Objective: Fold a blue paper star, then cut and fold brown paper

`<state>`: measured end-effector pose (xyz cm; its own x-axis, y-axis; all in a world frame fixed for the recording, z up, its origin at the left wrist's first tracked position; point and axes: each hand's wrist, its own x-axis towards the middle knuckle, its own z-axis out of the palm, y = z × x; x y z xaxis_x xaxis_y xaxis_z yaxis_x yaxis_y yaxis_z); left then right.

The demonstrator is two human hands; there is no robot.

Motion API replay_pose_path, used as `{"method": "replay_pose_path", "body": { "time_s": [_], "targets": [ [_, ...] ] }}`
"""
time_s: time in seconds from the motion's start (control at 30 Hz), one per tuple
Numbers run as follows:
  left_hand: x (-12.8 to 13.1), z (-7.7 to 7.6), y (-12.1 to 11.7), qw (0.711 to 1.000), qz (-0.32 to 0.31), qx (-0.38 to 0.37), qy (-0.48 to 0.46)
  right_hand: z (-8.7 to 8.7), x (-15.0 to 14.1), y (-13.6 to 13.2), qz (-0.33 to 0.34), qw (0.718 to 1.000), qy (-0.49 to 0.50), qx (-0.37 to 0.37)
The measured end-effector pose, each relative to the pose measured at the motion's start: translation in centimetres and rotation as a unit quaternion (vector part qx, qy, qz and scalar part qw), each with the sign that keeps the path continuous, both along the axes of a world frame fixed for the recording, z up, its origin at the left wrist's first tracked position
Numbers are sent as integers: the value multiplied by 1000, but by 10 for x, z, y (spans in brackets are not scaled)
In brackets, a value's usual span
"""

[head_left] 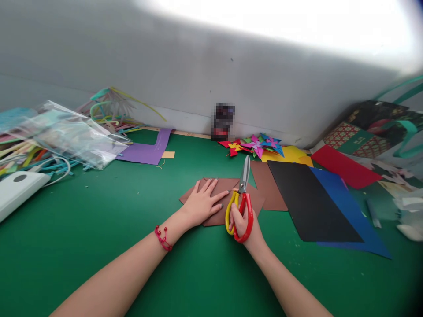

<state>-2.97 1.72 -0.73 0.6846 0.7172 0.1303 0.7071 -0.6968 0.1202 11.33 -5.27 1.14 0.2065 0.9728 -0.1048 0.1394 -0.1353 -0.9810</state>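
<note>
My left hand (203, 203) lies flat with its fingers spread on a folded piece of brown paper (228, 213), pressing it against the green tabletop (132, 229). A pair of scissors (243, 187) is in my right hand (243, 222), whose fingers pass through the yellow and red handles. The blades point up and away from me and look closed, above the right part of the brown paper. Part of the paper is hidden under both hands.
Brown, black (313, 202) and blue sheets overlap on the right, near a red sheet (345, 167). Folded paper stars (257, 145) sit by the wall. To the left are a cut purple sheet (145, 152), a clear plastic bag (79, 136), colourful strips and a white device (21, 189).
</note>
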Motion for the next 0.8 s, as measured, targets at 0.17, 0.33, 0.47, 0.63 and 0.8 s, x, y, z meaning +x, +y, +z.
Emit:
{"method": "replay_pose_path", "body": {
  "time_s": [0.17, 0.33, 0.47, 0.63, 0.8],
  "targets": [
    [0, 2, 0, 1000, -9, -1, 11, 2, -1, 1, 15, 1000, 3, -7],
    [0, 0, 1, 1000, -10, -6, 9, 9, 18, -1, 5, 1000, -7, -13],
    [0, 0, 1, 1000, -8, -12, 8, 6, 48, -3, -4, 999, -31, -6],
    [0, 1, 1, 1000, -11, -15, 9, -4, 65, -1, -22, 999, -23, 6],
    [-1, 0, 1, 1000, -7, -14, 9, 0, 70, -2, -36, 998, -52, 4]
  ]
}}
